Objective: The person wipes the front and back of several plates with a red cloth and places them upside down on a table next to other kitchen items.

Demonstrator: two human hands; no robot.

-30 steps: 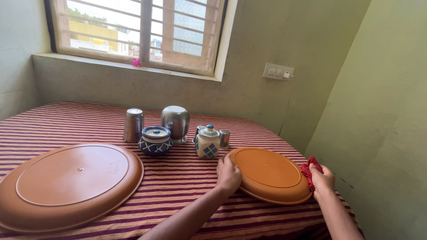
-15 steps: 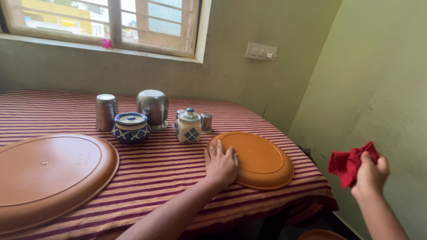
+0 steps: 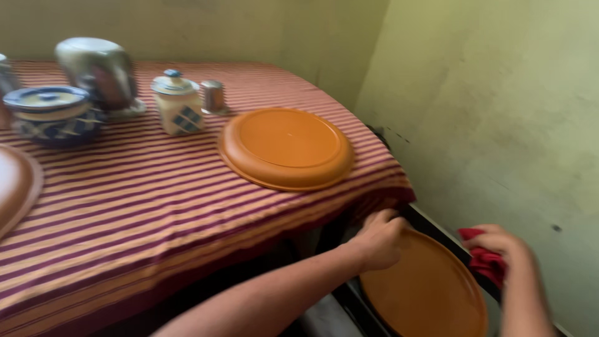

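**Hands on a low plate**

Head view: The left hand (image 3: 380, 240) grips the top edge of an orange plate (image 3: 424, 293), fingers curled over the rim. This plate sits low, below the table (image 3: 156, 206) edge, near the green wall (image 3: 499, 112). The right hand (image 3: 508, 256) is closed around a red cloth (image 3: 485, 262) at the plate's right edge. Another plate (image 3: 286, 146) lies upside down on the striped table, beside a small jar (image 3: 176, 103), a bowl (image 3: 47, 115) and a steel pot (image 3: 100, 72).

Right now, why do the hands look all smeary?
In the head view, motion blur smears the right hand, its red cloth and the left hand; the jars behind look soft too, while the plate on the table stays fairly clear.
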